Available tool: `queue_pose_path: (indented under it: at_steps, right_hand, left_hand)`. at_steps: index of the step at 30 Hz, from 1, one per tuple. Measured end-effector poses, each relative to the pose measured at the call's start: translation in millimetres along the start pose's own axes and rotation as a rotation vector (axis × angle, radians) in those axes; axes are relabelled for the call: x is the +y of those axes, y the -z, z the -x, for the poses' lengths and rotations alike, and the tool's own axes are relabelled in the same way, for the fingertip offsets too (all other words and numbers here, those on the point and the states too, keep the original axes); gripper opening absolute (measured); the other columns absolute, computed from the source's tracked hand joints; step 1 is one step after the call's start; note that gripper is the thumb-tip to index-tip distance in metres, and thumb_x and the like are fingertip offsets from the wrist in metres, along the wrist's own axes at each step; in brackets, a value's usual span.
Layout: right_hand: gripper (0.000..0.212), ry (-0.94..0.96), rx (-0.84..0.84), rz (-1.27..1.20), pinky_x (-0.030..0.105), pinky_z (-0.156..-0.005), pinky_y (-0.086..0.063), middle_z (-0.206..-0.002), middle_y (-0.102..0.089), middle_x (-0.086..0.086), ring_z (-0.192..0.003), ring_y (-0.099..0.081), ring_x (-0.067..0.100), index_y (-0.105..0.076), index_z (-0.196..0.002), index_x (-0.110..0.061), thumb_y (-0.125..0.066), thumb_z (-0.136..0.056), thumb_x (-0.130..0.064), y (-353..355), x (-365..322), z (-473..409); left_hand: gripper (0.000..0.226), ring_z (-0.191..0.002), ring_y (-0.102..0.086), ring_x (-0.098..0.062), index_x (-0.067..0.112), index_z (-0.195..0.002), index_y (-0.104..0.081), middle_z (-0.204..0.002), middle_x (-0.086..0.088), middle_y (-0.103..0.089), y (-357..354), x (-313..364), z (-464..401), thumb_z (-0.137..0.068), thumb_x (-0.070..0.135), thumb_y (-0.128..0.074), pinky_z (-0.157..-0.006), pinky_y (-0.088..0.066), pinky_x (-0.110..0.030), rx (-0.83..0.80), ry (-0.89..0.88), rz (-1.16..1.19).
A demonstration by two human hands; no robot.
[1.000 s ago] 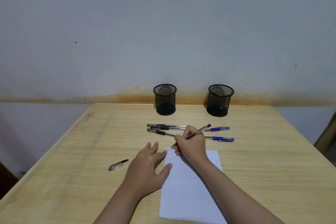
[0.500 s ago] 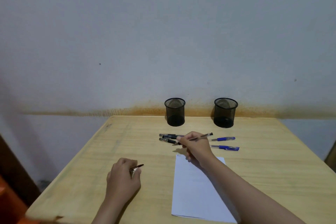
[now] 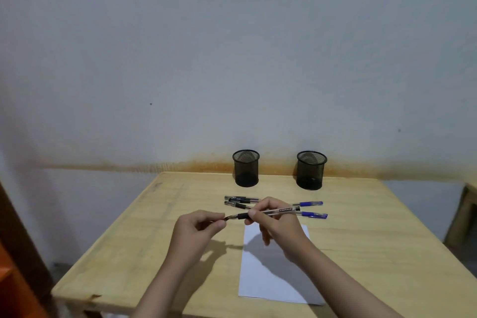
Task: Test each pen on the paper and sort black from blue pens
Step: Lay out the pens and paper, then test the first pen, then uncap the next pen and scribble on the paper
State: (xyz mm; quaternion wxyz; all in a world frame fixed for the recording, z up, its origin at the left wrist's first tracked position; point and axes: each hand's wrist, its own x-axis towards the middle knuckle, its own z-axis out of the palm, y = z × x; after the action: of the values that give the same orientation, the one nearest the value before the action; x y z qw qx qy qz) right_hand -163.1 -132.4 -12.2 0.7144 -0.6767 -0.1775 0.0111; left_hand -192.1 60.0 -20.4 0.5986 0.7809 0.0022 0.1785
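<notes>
Right hand (image 3: 277, 224) grip closed on clear-barrelled black-grip pen (image 3: 268, 212), held level above the counter. Left hand (image 3: 198, 227) grip pinches a small dark cap (image 3: 227, 218) at the pen's tip, likely recapping. White paper sheet (image 3: 273, 276) lies near; two black mesh cups (image 3: 246, 168) stand far, apparently awaiting sorting.

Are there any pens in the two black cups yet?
No, both mesh cups look empty, and the other pens lie on the table.

Paper (image 3: 273, 273) nearest — pens (image 3: 241, 201) behind it, cups (image 3: 246, 168) beyond.
</notes>
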Motion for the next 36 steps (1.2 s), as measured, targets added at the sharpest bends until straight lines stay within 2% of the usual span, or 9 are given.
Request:
queue_pose_path:
  at_steps: [3,15,18,22,24,27,30,33,36]
  right_hand:
    - [0.011,0.033,-0.017,0.036,0.023,-0.04,-0.039,-0.075,-0.074,0.014,-0.041,-0.044,0.012,-0.064,-0.08,0.001,-0.068,-0.085,-0.008,-2.2,-5.9,5.4]
    - [0.01,0.161,-0.042,0.079,0.026,-0.058,-0.053,-0.069,-0.071,0.004,-0.059,-0.065,0.016,-0.066,-0.074,-0.007,-0.073,-0.081,-0.005,-12.8,-15.4,27.3]
    - [0.01,0.112,-0.18,0.093,0.031,-0.073,-0.057,-0.077,-0.074,0.004,-0.076,-0.072,0.023,-0.069,-0.082,-0.004,-0.077,-0.076,-0.002,-7.8,-17.1,24.1]
    - [0.019,-0.064,-0.386,-0.012,0.037,-0.082,-0.056,-0.094,-0.076,0.012,-0.088,-0.072,0.027,-0.072,-0.095,-0.007,-0.059,-0.088,0.005,-3.2,-19.2,16.3]
    - [0.013,-0.136,-0.357,-0.009,0.041,-0.078,-0.054,-0.089,-0.076,0.012,-0.082,-0.072,0.025,-0.074,-0.092,-0.005,-0.062,-0.088,-0.003,-7.3,-16.3,14.0]
    - [0.01,-0.194,-0.273,0.024,0.029,-0.06,-0.055,-0.07,-0.071,0.009,-0.062,-0.066,0.018,-0.071,-0.086,0.002,-0.074,-0.079,-0.006,-21.8,-8.9,12.6]
    - [0.013,-0.275,-0.192,0.051,0.023,-0.051,-0.049,-0.057,-0.065,0.004,-0.05,-0.06,0.015,-0.067,-0.082,-0.004,-0.078,-0.074,-0.003,-37.7,1.0,8.9]
    - [0.02,-0.345,-0.059,0.128,0.029,-0.055,-0.052,-0.056,-0.064,0.008,-0.049,-0.06,0.019,-0.063,-0.079,-0.006,-0.081,-0.07,-0.005,-52.6,20.1,-2.4]
    - [0.022,-0.366,0.04,0.243,0.038,-0.061,-0.057,-0.063,-0.066,0.012,-0.053,-0.065,0.023,-0.063,-0.074,-0.009,-0.084,-0.066,-0.009,-70.2,40.7,-16.7]
  left_hand:
    - [0.021,-0.068,-0.064,-0.005,0.023,-0.072,-0.077,-0.075,-0.002,-0.073,-5.6,12.5,4.4,-0.071,0.002,-0.077,-0.063,-0.048,-0.015,-0.037,-0.045,0.007]
    - [0.031,-0.07,-0.062,-0.006,0.024,-0.072,-0.075,-0.07,0.009,-0.065,3.3,21.8,16.7,-0.07,-0.007,-0.074,-0.065,-0.041,-0.009,-0.078,-0.313,-0.111]
    - [0.031,-0.075,-0.065,-0.009,0.025,-0.074,-0.075,-0.075,0.008,-0.068,14.1,16.9,11.9,-0.068,-0.006,-0.076,-0.07,-0.045,-0.014,-0.101,-0.35,-0.129]
    - [0.03,-0.089,-0.066,-0.008,0.023,-0.077,-0.076,-0.087,0.01,-0.071,23.3,12.4,2.9,-0.067,-0.005,-0.076,-0.082,-0.047,-0.016,-0.114,-0.356,-0.13]
    - [0.029,-0.092,-0.066,-0.006,0.024,-0.078,-0.077,-0.091,0.013,-0.071,24.4,7.1,0.4,-0.068,-0.003,-0.077,-0.083,-0.046,-0.014,-0.134,-0.355,-0.164]
    - [0.031,-0.098,-0.063,0.0,0.03,-0.084,-0.077,-0.099,0.019,-0.069,25.1,-4.4,-2.0,-0.07,0.003,-0.078,-0.084,-0.043,-0.008,-0.133,-0.336,-0.222]
    - [0.038,-0.104,-0.057,0.008,0.037,-0.1,-0.07,-0.105,0.021,-0.067,34.1,-19.8,-2.8,-0.071,0.015,-0.079,-0.088,-0.039,-0.005,-0.094,-0.256,-0.275]
    - [0.04,-0.112,-0.052,0.005,0.034,-0.116,-0.061,-0.122,0.016,-0.057,57.2,-47.1,-3.8,-0.078,0.033,-0.073,-0.1,-0.04,-0.019,-0.095,-0.113,-0.434]
    - [0.057,-0.134,-0.035,-0.013,0.034,-0.132,-0.046,-0.143,0.008,-0.041,82.6,-75.9,-1.9,-0.08,0.056,-0.055,-0.113,-0.026,-0.039,-0.143,0.03,-0.737]
